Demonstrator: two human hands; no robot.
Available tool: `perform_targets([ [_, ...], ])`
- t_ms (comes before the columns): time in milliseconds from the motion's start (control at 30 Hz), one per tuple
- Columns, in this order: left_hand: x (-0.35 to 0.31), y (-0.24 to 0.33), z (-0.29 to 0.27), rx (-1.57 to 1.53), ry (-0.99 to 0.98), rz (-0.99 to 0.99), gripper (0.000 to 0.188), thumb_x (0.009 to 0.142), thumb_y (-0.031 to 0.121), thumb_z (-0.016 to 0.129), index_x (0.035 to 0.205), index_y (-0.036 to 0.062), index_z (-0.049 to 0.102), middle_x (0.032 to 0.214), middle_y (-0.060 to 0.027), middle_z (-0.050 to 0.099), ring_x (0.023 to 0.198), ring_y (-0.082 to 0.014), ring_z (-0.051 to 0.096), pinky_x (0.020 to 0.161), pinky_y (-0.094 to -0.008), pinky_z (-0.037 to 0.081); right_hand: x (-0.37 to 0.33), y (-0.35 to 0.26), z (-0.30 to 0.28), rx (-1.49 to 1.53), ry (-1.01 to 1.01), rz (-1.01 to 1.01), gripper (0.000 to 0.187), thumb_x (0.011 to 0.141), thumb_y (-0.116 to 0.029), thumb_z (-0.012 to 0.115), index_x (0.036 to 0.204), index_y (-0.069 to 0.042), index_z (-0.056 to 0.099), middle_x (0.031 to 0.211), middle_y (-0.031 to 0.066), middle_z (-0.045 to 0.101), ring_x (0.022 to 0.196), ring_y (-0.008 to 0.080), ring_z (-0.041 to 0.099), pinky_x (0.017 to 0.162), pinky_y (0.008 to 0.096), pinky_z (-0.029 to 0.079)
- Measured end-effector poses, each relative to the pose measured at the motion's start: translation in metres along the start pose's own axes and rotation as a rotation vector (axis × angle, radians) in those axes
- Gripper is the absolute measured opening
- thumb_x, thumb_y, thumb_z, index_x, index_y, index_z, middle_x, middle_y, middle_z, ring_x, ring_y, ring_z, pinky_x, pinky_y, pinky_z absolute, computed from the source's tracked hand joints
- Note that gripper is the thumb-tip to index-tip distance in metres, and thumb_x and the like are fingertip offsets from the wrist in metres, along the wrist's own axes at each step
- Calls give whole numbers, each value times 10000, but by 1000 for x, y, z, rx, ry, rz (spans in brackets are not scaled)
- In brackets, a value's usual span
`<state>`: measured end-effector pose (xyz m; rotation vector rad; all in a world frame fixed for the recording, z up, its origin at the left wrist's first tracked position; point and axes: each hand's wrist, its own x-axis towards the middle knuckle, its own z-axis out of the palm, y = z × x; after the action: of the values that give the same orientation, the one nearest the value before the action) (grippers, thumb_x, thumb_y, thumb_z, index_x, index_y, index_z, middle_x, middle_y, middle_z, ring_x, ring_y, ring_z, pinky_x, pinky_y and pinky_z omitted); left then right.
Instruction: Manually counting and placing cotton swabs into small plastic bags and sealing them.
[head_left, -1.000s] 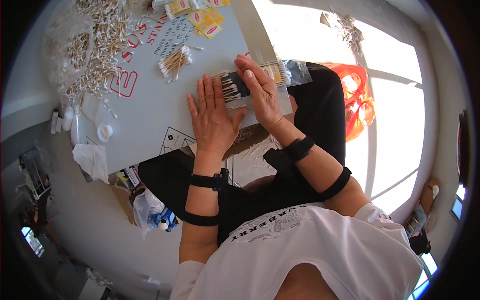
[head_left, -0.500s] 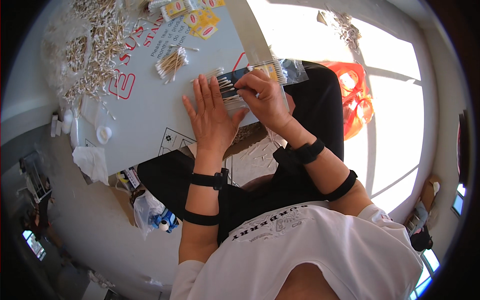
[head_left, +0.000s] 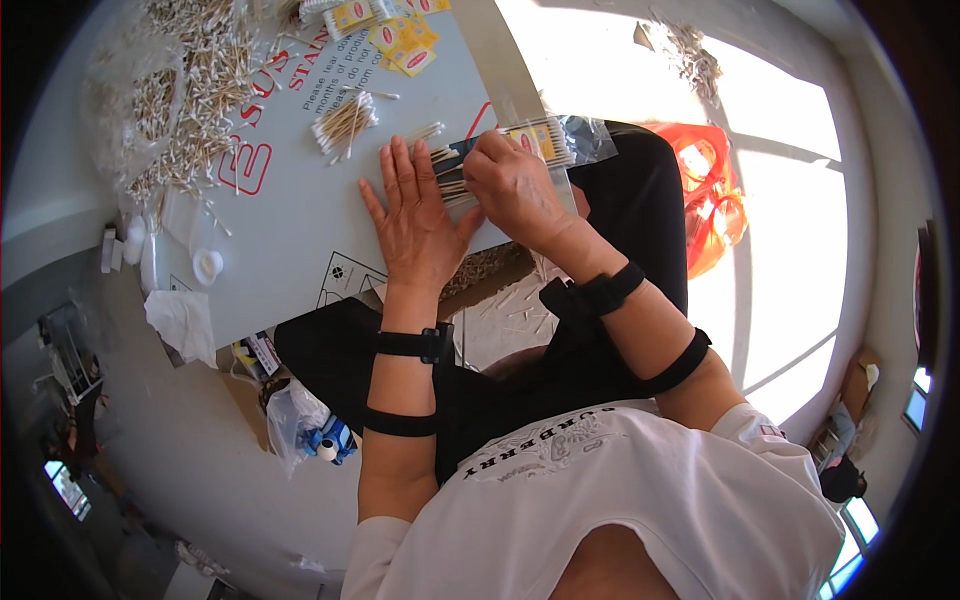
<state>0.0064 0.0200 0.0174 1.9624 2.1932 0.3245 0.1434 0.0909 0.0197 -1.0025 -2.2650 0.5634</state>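
My left hand [head_left: 408,225] lies flat on the grey board, fingers stretched out and thumb spread, over the ends of a row of cotton swabs [head_left: 455,188]. Beside it, my right hand [head_left: 520,195] is closed above the same row. Its fingertips are bent down and hidden, so whatever they pinch does not show. Just beyond its knuckles is a clear packet of swabs [head_left: 556,140] with a yellow card [head_left: 527,143]. A small loose bundle of swabs [head_left: 345,124] lies to the far left of my left hand.
A big heap of swabs [head_left: 195,95] in clear plastic covers the board's left side. Yellow cards [head_left: 405,42] and packed swabs lie at the far edge. A tape roll [head_left: 207,266] and white tissue [head_left: 183,322] sit near left. Red bags [head_left: 705,200] stand on the floor at right.
My right hand has shifted slightly left, and its fingers have curled further down over the swabs. My left hand has slid a little left and away from me, still flat.
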Motion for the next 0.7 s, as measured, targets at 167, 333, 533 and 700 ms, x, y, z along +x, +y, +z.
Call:
perform_targets([
  [167, -1, -2, 3, -10, 37, 2, 1023, 759, 471, 750, 1507, 31, 209, 1591, -200, 189, 1497, -336, 115, 1162, -613, 72, -7, -2, -4, 45, -26, -28, 70, 715, -53, 652, 732, -38, 585, 817, 118, 559, 784, 332, 617, 640, 415, 506],
  [333, -1, -2, 3, -11, 49, 9, 1040, 744, 469, 757, 1507, 26, 206, 1593, -202, 179, 1497, -341, 113, 1165, -607, 66, -4, -7, -2, 82, 17, 78, 61, 731, -56, 649, 702, -50, 595, 797, 107, 564, 753, 328, 622, 623, 417, 503],
  [533, 4, -3, -7, -63, 30, 12, 1070, 743, 522, 748, 1509, 16, 198, 1590, -204, 177, 1491, -342, 135, 1169, -596, 68, 4, -4, -1, 16, -58, 162, 40, 738, -37, 646, 725, -52, 612, 819, 107, 579, 793, 337, 624, 646, 419, 505],
  [700, 21, -20, -8, -41, 78, 99, 1028, 767, 536, 726, 1494, -3, 237, 1561, -203, 246, 1476, -341, 175, 1178, -571, 93, -7, -14, 7, 546, 235, 387, 207, 899, 8, 559, 1092, -20, 627, 1158, 130, 572, 1022, 239, 605, 934, 348, 479],
])
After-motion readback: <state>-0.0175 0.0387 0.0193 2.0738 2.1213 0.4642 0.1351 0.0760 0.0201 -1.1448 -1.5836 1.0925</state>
